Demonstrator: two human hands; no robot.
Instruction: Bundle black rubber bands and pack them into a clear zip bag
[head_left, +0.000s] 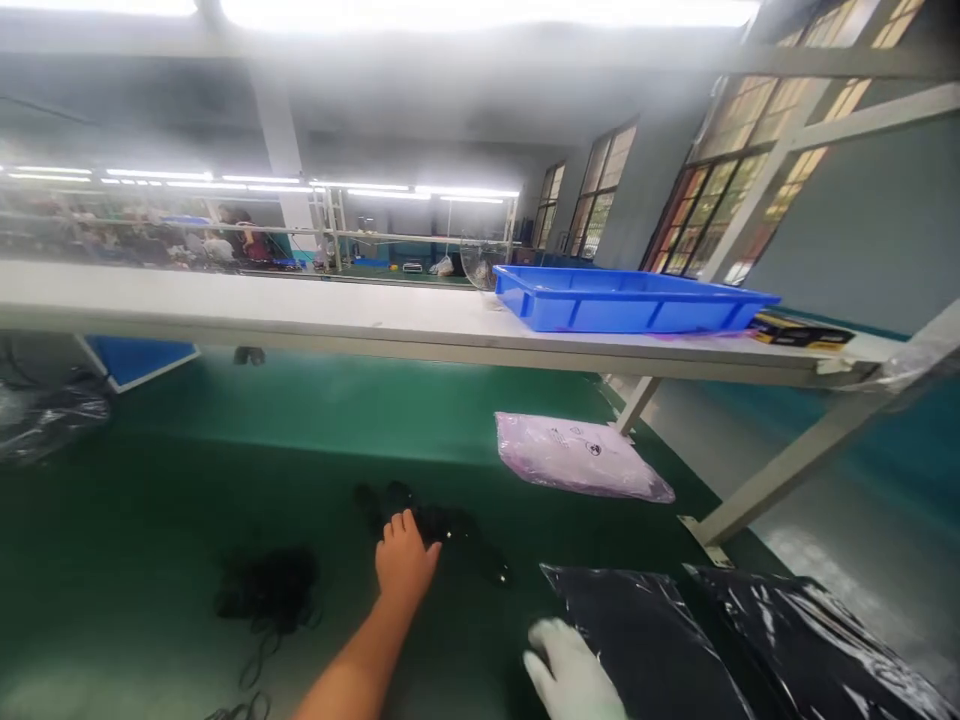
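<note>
My bare left hand (406, 562) reaches forward, palm down, over a group of small black items (446, 525) on the green work surface. Its thumb stands apart from the fingers, and the fingertips rest on or just above the items, whose kind I cannot make out. My right hand (568, 672), in a white glove, is at the lower edge, thumb apart from its fingers. Beside it, at its right, lies a flat black plastic-wrapped package (652, 635); whether they touch is unclear. A tangled black heap with thin cords (271, 590) lies left of my left arm.
Another glossy black package (821, 640) lies far right. A pinkish plastic bag (577, 455) with printed marks rests below the white shelf (337, 308). That shelf carries a blue tray (622, 300) and a black-and-yellow box (801, 330). Clear plastic (49, 420) is at left.
</note>
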